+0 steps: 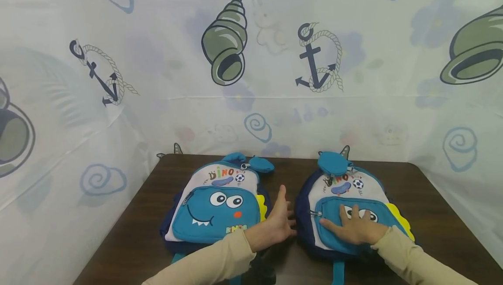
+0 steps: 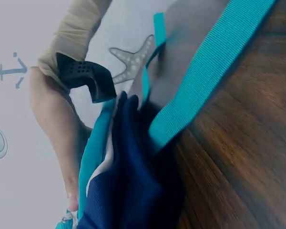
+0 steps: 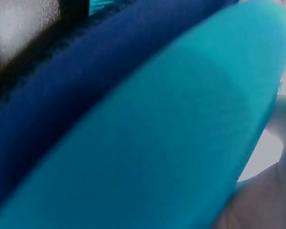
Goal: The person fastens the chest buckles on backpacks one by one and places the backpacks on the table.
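Two child's dinosaur backpacks lie face up in the head view. On the right backpack, with a navy side, teal front pocket and yellow spikes, my right hand rests with fingers spread over the pocket's eyes. My left hand stands between the bags, thumb up and fingers extended toward the right backpack's navy side. Left of it lies the matching backpack, its pocket showing a toothy smile. The navy side fills the lower left wrist view. Close up in the right wrist view is the teal pocket.
A dark brown wooden table carries both bags. Teal straps trail toward the front edge. Behind hangs a pale curtain printed with shells and anchors. A black wrist device sits on the right forearm.
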`<state>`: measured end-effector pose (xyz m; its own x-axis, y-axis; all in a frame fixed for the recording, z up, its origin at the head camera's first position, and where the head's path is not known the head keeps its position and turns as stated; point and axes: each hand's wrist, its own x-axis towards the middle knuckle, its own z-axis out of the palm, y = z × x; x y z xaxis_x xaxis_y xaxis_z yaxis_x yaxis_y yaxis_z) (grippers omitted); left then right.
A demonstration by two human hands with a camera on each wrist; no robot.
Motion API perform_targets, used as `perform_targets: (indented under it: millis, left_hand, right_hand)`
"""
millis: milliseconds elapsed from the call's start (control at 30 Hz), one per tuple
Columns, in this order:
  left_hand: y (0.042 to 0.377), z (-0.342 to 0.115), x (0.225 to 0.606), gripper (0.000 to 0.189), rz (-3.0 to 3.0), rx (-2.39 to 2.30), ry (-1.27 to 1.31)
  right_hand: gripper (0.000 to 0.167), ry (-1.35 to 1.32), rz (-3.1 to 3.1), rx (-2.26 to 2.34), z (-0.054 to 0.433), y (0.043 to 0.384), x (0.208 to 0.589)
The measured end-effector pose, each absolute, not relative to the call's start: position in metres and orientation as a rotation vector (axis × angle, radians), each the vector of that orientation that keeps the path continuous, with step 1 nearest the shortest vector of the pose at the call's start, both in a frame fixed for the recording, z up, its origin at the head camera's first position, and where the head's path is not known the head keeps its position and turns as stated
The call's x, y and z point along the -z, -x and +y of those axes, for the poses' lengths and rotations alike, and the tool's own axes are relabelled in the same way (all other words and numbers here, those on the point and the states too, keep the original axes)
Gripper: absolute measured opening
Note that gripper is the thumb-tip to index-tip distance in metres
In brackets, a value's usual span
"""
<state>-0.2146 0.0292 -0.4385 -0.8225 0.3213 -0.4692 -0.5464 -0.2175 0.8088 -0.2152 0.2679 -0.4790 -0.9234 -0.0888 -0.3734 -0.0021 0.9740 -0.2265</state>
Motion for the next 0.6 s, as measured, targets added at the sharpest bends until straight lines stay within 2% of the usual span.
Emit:
perform_targets:
  millis: [167, 300, 433, 600]
  left_hand:
    - [0.215, 0.030, 0.438, 0.104, 1.449, -2.100, 0.280]
    - [0.212, 0.032, 0.443, 0.098, 1.568, -2.076, 0.176]
    - [0.205, 0.039, 0.447, 0.092, 1.716, -2.048, -0.033]
    - [0.199, 0.050, 0.448, 0.074, 1.832, -2.056, -0.231]
  right_hand:
    - [0.111, 0.084, 2.658, 0.405, 0.256, 0.203, 0.439]
    - [0.105, 0.070, 2.609, 0.483, 0.251, 0.194, 0.415]
    - [0.104, 0.069, 2.564, 0.545, 0.253, 0.193, 0.410]
    - [0.103, 0.077, 2.517, 0.642, 0.258, 0.194, 0.406]
